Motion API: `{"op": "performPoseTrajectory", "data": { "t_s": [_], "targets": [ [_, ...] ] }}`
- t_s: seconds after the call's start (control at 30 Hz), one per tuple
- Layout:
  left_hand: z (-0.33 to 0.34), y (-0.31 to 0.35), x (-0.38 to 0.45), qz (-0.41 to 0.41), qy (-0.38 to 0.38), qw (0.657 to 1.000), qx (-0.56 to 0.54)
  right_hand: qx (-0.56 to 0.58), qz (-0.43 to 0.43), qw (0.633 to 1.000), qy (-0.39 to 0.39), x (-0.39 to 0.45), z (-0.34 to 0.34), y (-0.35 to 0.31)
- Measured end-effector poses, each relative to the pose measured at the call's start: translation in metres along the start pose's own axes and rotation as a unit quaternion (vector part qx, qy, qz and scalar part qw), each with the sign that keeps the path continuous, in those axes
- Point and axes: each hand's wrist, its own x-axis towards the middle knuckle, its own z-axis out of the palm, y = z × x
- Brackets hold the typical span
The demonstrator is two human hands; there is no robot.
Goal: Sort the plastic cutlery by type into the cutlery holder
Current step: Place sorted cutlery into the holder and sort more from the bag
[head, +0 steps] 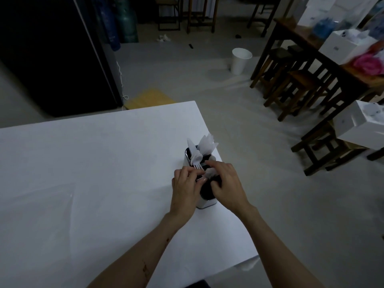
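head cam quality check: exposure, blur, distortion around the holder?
Head view: dim overall and underexposed, with the dark panel at upper left nearly black. The white table is the brightest area but not blown out. Boxes at the right edge are smeared and wide-angle bending shows there. The left hand, right hand and cutlery holder are fairly sharp; the white cutlery lacks contrast.

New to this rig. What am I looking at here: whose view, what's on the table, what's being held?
There is no robot: one wide-angle camera worn on a person's head looks down at their two bare hands. A white table carries a cutlery holder near its right edge. White plastic cutlery, including forks, and white paper napkins stand up in its far compartments. The left hand and right hand meet over the middle of the holder and pinch something small and white; blur hides what it is.
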Motion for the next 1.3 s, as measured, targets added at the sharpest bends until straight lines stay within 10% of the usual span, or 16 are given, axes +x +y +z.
{"op": "performPoseTrajectory", "data": {
  "t_s": [0.4, 0.67, 0.9, 1.1, 1.3],
  "targets": [
    [-0.077, -0.057, -0.033, -0.021, 0.041, 0.999, -0.017, -0.048, -0.054, 0.994, 0.085, 0.009, 0.048, -0.058],
    [-0.186, -0.168, -0.119, -0.195, 0.149, 0.967, 0.065, 0.069, -0.093, 0.979, -0.165, -0.022, 0.177, -0.164],
    [-0.243, -0.253, -0.192, -0.377, -0.044, 0.901, 0.210, 0.154, 0.170, 0.875, -0.428, -0.046, 0.269, -0.249],
    [-0.262, -0.274, -0.218, -0.330, -0.185, 0.916, 0.135, 0.188, 0.372, 0.856, -0.305, -0.059, 0.314, -0.271],
    [-0.264, -0.281, -0.212, -0.303, -0.159, 0.935, 0.092, 0.180, 0.358, 0.875, -0.274, -0.053, 0.310, -0.266]
  ]
}}
